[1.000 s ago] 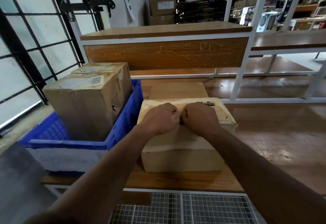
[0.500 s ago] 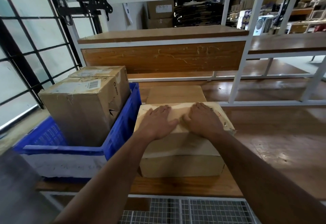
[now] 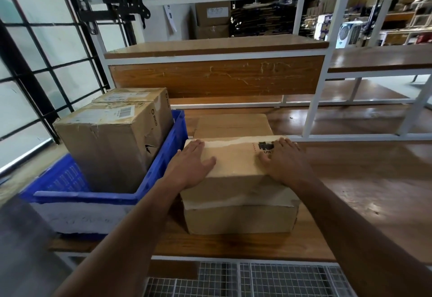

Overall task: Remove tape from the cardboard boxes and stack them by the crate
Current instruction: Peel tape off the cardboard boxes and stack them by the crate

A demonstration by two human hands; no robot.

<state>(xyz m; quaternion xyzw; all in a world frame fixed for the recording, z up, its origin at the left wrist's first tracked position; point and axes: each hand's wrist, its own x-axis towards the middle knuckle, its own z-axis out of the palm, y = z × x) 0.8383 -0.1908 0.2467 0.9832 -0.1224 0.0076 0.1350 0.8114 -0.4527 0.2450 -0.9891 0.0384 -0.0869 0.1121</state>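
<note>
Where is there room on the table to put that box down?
Bare wood lies right of the box under both hands, left hand and right hand, out toward the white shelf frame. The left is crowded: the blue crate sits close beside it, and a flat box lies behind.

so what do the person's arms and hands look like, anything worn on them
Both forearms are bare as far as the view reaches: no sleeves or cuffs show. The left hand and right hand are ungloved, with no watch, bracelet or ring visible. No markings or tape show on them.
</note>
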